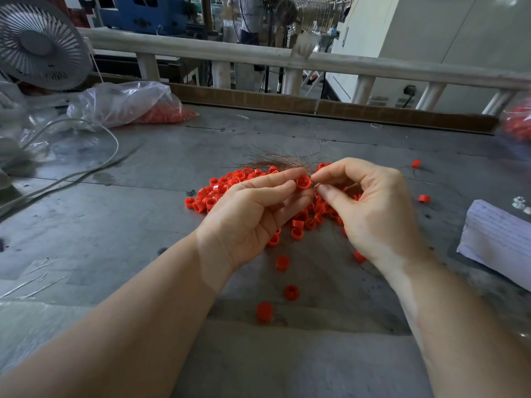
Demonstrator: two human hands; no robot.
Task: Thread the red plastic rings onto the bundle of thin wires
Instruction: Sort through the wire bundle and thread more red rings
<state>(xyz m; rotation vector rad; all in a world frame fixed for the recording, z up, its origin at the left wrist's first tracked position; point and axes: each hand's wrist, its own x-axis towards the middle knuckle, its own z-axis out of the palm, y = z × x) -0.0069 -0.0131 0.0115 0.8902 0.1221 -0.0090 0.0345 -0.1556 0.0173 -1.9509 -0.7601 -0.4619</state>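
My left hand (253, 216) pinches one red plastic ring (303, 181) between thumb and fingertips, above the table. My right hand (373, 208) pinches the bundle of thin wires (275, 162) right beside that ring; the coppery strands fan out to the left behind my fingers. Whether the wires pass through the ring is hidden by my fingertips. A heap of loose red rings (221, 191) lies on the grey table (120, 225) under and behind both hands, with single rings scattered nearer to me.
A clear plastic bag with red rings (129, 106) lies at the back left beside a white fan (37, 44) and its cable (86, 170). A white paper stack (497, 237) sits at the right. A second bag of rings (517, 124) is at the far right. A railing (258, 56) runs behind.
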